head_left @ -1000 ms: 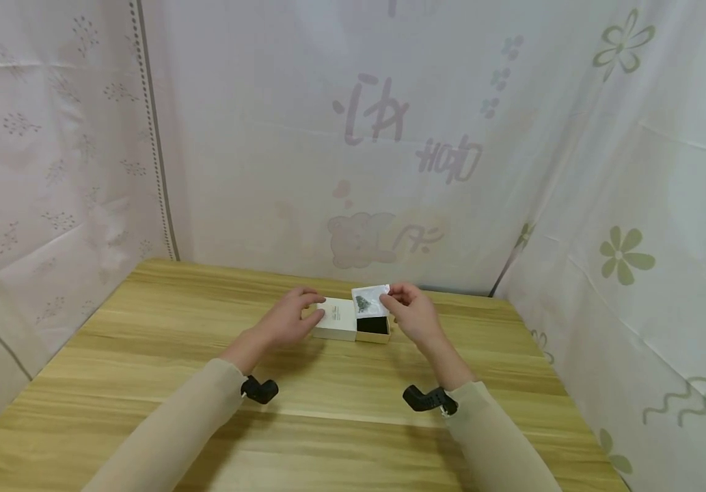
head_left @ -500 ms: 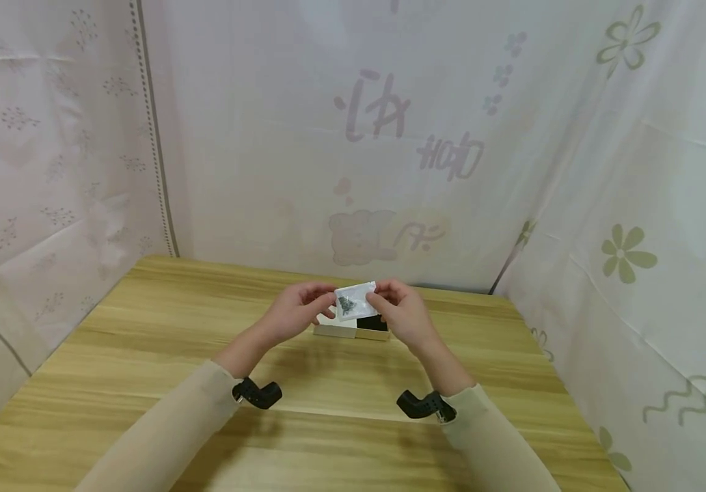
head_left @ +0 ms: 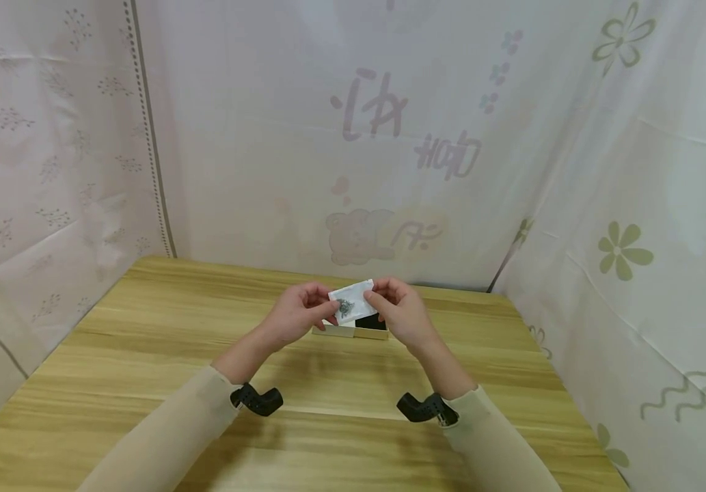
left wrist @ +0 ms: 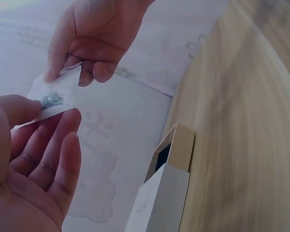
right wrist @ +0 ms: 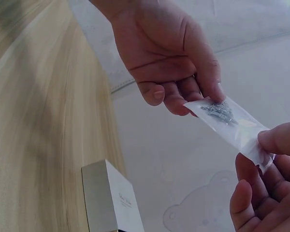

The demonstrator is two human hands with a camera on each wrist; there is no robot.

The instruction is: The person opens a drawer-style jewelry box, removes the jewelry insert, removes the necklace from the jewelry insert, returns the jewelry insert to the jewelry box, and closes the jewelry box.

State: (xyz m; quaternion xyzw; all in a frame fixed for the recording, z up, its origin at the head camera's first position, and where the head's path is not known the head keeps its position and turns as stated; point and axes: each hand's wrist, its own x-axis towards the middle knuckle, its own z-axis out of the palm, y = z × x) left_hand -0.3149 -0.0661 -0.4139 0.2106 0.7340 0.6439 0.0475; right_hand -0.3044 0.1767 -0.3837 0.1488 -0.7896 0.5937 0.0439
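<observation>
Both hands hold a small, pale, see-through packet (head_left: 355, 298) above a box on the table. A tangled silvery clump (right wrist: 220, 112), perhaps a fine chain, shows through the plastic. My left hand (head_left: 291, 314) pinches the end by the clump, thumb on top and fingers beneath. The opposite end is pinched by my right hand (head_left: 406, 312). Below and behind lies a white sleeve box (left wrist: 159, 198) with lettering on top. Its tan drawer (left wrist: 181, 140) is pulled partly out to the right, showing a black lining; in the head view the packet and hands hide part of the box.
The wood-grain table (head_left: 328, 437) spreads out around the box. Printed white curtains (head_left: 254, 150) hang close behind its far edge and at both sides. Each wrist wears a black camera mount (head_left: 260, 400).
My right hand has brought the packet left and lifted it over the box. My left hand has left the box and taken hold of the packet's left end.
</observation>
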